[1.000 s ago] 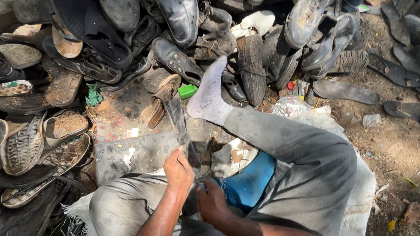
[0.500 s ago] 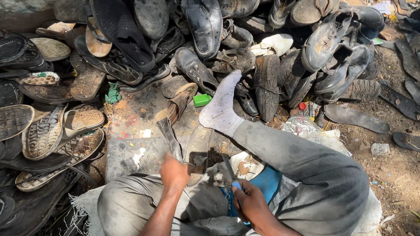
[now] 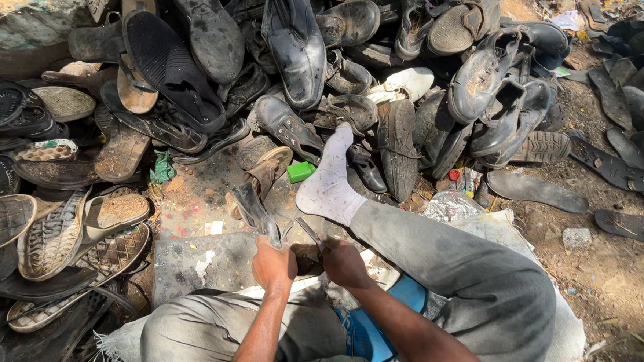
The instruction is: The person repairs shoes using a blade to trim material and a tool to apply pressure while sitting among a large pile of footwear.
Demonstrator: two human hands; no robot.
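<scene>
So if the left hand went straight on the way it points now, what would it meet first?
The left hand points away from the body. Along that line, past the strip it grips, probably comes the brown shoe, though depth is unclear.

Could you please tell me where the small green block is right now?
In the head view, the small green block lies on the ground near the middle, just left of the white-socked foot and beside a brown shoe.

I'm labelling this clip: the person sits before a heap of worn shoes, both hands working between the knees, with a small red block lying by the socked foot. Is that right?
Not quite: the small block by the socked foot is green, not red, as the head view shows. The rest holds: the heap of worn shoes lies ahead, and the left hand and right hand work between the knees.
</scene>
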